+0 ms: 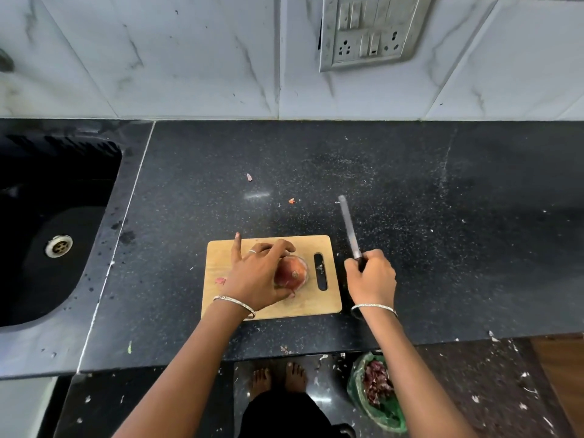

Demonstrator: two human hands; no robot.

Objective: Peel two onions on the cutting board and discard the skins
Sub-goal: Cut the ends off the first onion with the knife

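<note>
1. The cutting board (221, 257) sits low in the centre of the frame. It is a pale wooden rectangle with rounded corners and a dark slotted handle hole on its right side.
2. I see one onion (292, 275) on the board, just left of that slot. It is round, with reddish-brown glossy skin and a small stub end facing the camera.
3. My left hand (257, 275) cups the onion from the left. The thumb and curled fingers wrap it and one finger points straight up the frame, so much of the onion's left side is hidden.
4. My right hand (371, 279) is closed in a fist round a knife (349, 229), just right of the board. The handle is buried in the grip, and only the narrow grey blade shows, angled toward the upper left above the counter.
5. The countertop (410, 200) is black speckled stone with white flecks. Two small skin scraps (249, 177) lie on it above the board, and a pinkish bit (220, 280) lies on the board's left edge.
6. A dark sink (47, 191) with a metal drain (58, 246) is cut off at the left edge.
7. On the floor at lower right, a green bag (355, 393) holds dark red peelings, partly hidden by my right forearm.
8. A metal switch plate (373, 30) is on the marbled tile wall at upper right.
</note>
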